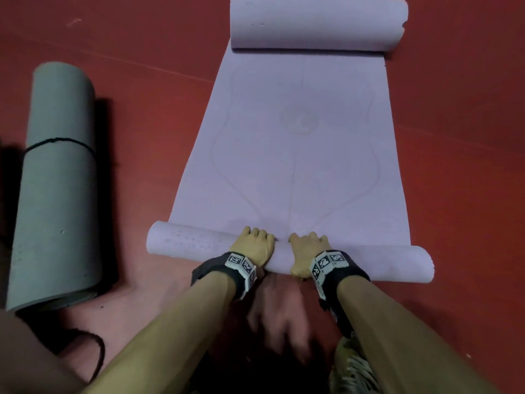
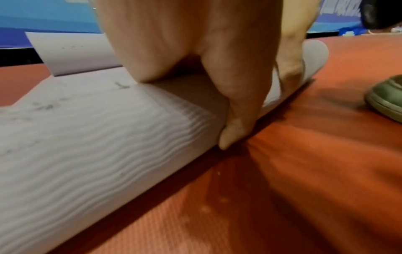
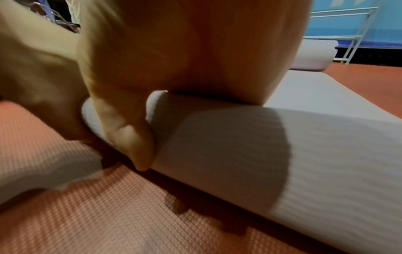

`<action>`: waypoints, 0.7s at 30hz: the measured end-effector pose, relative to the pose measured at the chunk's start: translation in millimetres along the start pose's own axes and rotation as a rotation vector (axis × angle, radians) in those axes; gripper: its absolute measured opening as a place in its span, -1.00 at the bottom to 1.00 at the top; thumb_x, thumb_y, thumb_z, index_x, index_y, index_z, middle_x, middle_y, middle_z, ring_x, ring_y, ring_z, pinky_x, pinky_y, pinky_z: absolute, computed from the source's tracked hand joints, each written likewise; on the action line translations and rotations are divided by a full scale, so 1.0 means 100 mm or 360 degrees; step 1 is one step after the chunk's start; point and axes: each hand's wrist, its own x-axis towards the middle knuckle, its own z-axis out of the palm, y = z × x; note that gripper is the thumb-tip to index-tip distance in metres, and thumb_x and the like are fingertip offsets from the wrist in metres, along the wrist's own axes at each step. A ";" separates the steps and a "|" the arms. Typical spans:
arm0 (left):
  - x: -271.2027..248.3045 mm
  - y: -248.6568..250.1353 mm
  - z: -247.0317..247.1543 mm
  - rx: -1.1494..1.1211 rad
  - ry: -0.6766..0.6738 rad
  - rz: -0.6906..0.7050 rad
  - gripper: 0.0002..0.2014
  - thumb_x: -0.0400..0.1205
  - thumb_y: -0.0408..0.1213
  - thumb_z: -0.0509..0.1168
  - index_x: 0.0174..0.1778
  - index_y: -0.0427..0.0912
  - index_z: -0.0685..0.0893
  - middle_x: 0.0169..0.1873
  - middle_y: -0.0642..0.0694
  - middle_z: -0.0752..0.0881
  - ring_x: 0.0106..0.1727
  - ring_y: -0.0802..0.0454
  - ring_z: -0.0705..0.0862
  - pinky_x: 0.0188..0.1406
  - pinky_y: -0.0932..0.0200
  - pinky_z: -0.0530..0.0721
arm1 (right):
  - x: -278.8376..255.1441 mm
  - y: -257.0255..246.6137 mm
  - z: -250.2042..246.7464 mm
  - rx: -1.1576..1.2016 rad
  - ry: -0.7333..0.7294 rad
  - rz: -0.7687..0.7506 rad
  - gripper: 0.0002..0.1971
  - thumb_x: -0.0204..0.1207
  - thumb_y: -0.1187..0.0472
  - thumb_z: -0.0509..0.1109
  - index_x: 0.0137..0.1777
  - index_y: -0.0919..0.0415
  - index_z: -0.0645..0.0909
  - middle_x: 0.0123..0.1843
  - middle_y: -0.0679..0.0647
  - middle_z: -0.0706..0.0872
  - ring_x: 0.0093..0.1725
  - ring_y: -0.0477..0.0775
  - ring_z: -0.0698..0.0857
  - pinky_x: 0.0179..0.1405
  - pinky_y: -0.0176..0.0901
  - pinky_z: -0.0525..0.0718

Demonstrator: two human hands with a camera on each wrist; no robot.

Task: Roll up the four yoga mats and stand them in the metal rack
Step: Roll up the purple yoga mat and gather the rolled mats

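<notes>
A lilac yoga mat point(image 1: 295, 143) lies on the red floor, its near end wound into a thin roll point(image 1: 193, 240) and its far end curled into a thick roll point(image 1: 315, 21). My left hand point(image 1: 254, 245) and right hand point(image 1: 308, 251) sit side by side on the middle of the near roll, fingers curled over its top and thumbs behind it. In the left wrist view the left thumb point(image 2: 234, 120) presses the back of the roll point(image 2: 87, 137). In the right wrist view the right thumb point(image 3: 132, 137) does the same on the roll point(image 3: 261, 154). A metal rack point(image 3: 348, 34) stands far off by a blue wall.
A grey mat point(image 1: 56, 189), rolled and bound by a black cord, lies on the floor to the left. A dark cord point(image 1: 96, 354) trails near my left arm. My shoe point(image 1: 352, 368) is just behind the roll on the right; the shoe point(image 2: 387, 98) also shows beside the left hand.
</notes>
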 end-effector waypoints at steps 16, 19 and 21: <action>-0.15 -0.08 0.24 0.0098 0.0372 -0.0133 -0.58 0.41 -0.25 0.23 0.21 -0.17 0.57 -0.09 -0.15 0.66 -0.08 -0.19 0.60 0.02 -0.09 0.56 | 0.04 0.04 -0.16 0.0178 -0.0035 0.0049 -0.40 0.22 0.12 0.49 0.31 0.14 0.49 0.27 0.15 0.67 0.25 0.23 0.65 0.23 -0.02 0.51; -0.14 -0.09 0.32 0.0134 0.0485 -0.0226 -0.63 0.45 -0.35 0.06 0.12 -0.24 0.62 -0.22 -0.20 0.66 -0.21 -0.20 0.61 -0.06 -0.12 0.62 | 0.11 0.02 -0.19 0.0175 -0.0078 0.0056 -0.31 0.11 0.13 0.54 0.31 0.13 0.47 0.26 0.14 0.66 0.23 0.22 0.65 0.21 0.00 0.51; -0.10 -0.10 0.27 0.0139 0.0440 -0.0173 -0.60 0.37 -0.32 0.13 0.11 -0.23 0.66 -0.23 -0.19 0.69 -0.23 -0.19 0.63 -0.11 -0.09 0.62 | 0.10 0.01 -0.10 0.0171 -0.0010 0.0052 -0.31 0.19 0.10 0.50 0.37 0.12 0.41 0.29 0.14 0.58 0.25 0.22 0.62 0.28 0.06 0.48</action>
